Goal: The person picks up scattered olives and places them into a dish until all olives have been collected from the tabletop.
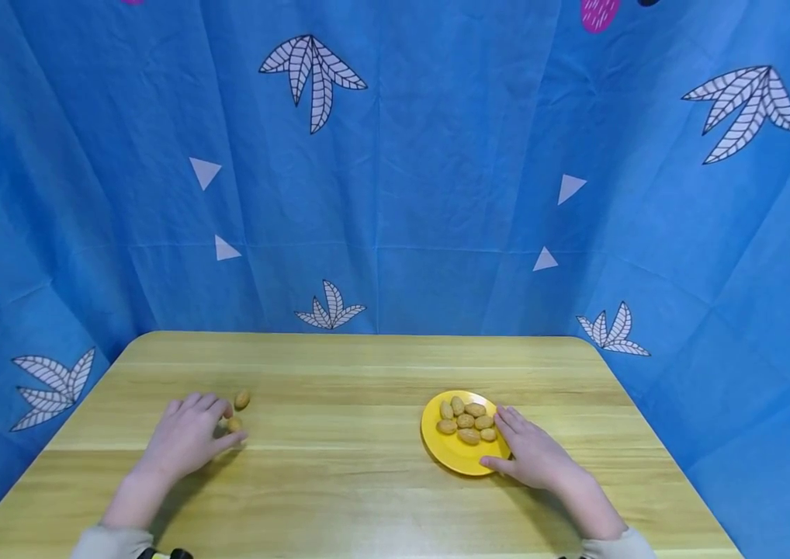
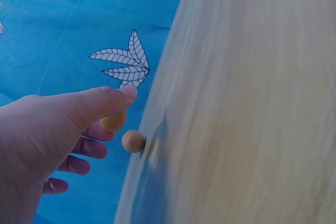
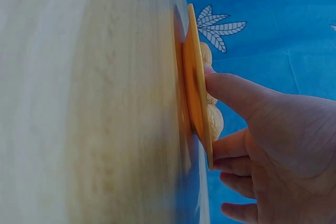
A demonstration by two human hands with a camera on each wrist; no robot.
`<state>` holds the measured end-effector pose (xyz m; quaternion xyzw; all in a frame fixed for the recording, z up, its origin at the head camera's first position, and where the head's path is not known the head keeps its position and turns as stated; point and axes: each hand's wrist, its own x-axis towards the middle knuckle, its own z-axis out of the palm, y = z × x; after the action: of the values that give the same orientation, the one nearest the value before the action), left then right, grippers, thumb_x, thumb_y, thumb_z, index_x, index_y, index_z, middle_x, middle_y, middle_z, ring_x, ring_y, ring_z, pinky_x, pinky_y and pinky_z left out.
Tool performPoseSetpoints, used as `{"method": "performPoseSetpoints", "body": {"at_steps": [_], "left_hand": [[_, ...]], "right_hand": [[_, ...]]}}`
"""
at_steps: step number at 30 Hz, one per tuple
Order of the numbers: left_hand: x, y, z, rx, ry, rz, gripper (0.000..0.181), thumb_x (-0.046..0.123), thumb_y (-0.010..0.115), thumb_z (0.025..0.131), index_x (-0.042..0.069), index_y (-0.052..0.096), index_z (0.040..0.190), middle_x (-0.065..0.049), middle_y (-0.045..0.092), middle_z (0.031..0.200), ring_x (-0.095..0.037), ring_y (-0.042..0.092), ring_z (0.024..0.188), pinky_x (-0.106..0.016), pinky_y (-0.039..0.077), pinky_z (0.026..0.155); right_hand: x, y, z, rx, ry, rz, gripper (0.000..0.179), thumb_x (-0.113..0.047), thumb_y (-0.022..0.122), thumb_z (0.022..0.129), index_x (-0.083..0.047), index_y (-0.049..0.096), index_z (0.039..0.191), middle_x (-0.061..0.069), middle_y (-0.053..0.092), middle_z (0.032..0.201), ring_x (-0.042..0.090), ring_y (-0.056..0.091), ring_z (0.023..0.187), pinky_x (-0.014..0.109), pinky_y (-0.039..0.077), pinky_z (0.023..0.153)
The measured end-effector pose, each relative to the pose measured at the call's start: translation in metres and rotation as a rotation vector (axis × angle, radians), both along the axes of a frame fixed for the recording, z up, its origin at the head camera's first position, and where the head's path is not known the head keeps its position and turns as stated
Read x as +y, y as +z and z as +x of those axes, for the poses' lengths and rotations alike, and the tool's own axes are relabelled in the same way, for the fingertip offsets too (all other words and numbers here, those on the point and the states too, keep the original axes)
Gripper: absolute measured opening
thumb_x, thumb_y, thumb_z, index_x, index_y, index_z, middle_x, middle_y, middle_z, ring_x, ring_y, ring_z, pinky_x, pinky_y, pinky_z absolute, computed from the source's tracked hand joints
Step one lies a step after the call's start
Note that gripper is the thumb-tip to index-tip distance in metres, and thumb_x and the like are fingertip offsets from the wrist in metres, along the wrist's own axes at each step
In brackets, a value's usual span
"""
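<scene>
On the table's left side, my left hand (image 1: 188,437) pinches a walnut (image 2: 113,122) between thumb and index finger; the other fingers are bent. Just past those fingertips, a second walnut (image 1: 242,399) lies on the wood, also visible as a round walnut (image 2: 134,141) in the left wrist view. My right hand (image 1: 535,453) rests at the right rim of a yellow plate (image 1: 454,458), fingers fairly straight, with the thumb over the near part of the rim. Several walnuts (image 1: 466,421) lie grouped on the plate. In the right wrist view, the thumb and index finger touch the plate's edge (image 3: 202,114).
The light wooden table (image 1: 339,497) has rounded far corners. A blue patterned cloth (image 1: 395,171) hangs behind it and along both sides. Bare wood lies between the left hand and the plate.
</scene>
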<state>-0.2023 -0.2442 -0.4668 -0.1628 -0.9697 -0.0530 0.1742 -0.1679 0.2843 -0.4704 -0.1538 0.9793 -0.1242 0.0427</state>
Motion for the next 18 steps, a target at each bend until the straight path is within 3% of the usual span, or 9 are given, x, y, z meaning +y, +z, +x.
{"method": "performPoseSetpoints", "body": {"at_steps": [12, 18], "left_hand": [[0.016, 0.006, 0.004, 0.053, -0.032, -0.038, 0.037, 0.051, 0.077, 0.074, 0.018, 0.062, 0.084, -0.003, 0.067, 0.095, -0.029, 0.059, 0.098, -0.041, 0.037, 0.074], [0.025, 0.009, 0.005, 0.087, -0.06, -0.043, 0.039, 0.052, 0.079, 0.073, 0.019, 0.061, 0.084, 0.001, 0.065, 0.09, -0.024, 0.057, 0.09, -0.038, 0.035, 0.073]], "right_hand": [[0.0, -0.001, 0.0, -0.019, -0.008, -0.011, 0.084, -0.053, 0.06, 0.09, 0.007, 0.037, 0.144, 0.025, 0.027, 0.156, 0.043, 0.024, 0.146, 0.056, 0.024, 0.116], [0.0, -0.001, 0.0, -0.026, -0.011, -0.011, 0.084, -0.053, 0.06, 0.09, 0.007, 0.037, 0.145, 0.025, 0.028, 0.156, 0.043, 0.024, 0.146, 0.056, 0.024, 0.116]]}}
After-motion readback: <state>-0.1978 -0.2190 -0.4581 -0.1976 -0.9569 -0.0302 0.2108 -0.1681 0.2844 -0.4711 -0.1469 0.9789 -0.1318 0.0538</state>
